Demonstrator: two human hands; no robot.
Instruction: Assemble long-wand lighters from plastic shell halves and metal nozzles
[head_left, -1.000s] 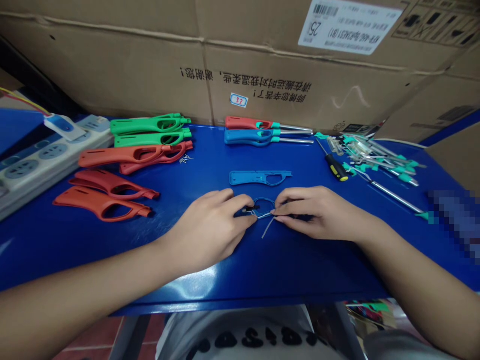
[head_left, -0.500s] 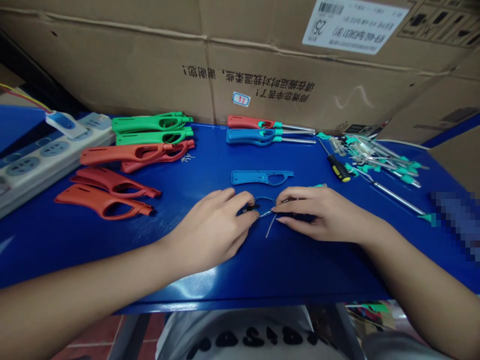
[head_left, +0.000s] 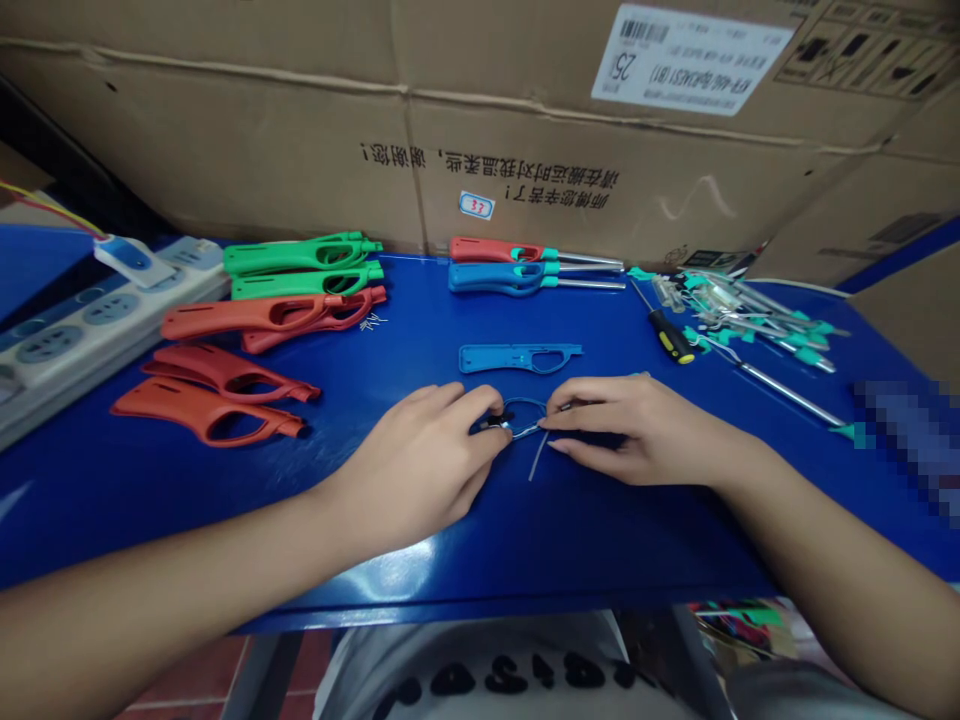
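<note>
My left hand (head_left: 442, 450) and my right hand (head_left: 630, 425) face each other over a blue lighter half-shell (head_left: 527, 402), whose looped grip shows between them. The left fingers are closed on its near end, with a small black part at their tips. Between my right thumb and fingers is the end of a thin wire (head_left: 527, 431), and a pale thin tube (head_left: 537, 457) slants down from there. Most of the shell is hidden under both hands. Just beyond lies another blue lighter half-shell (head_left: 487, 358), flat on the table.
Green lighter shells (head_left: 277, 255) and red lighter shells (head_left: 217, 405) lie at left beside a power strip (head_left: 112, 308). Lighters with metal tubes (head_left: 495, 278) rest at the back. A screwdriver (head_left: 670, 335) and a pile of metal tubes (head_left: 750, 310) are at right. A cardboard box (head_left: 300, 130) stands behind.
The view has shifted slightly. Both hands keep nearly the same pose over the blue half-shell, with only small finger movements.
</note>
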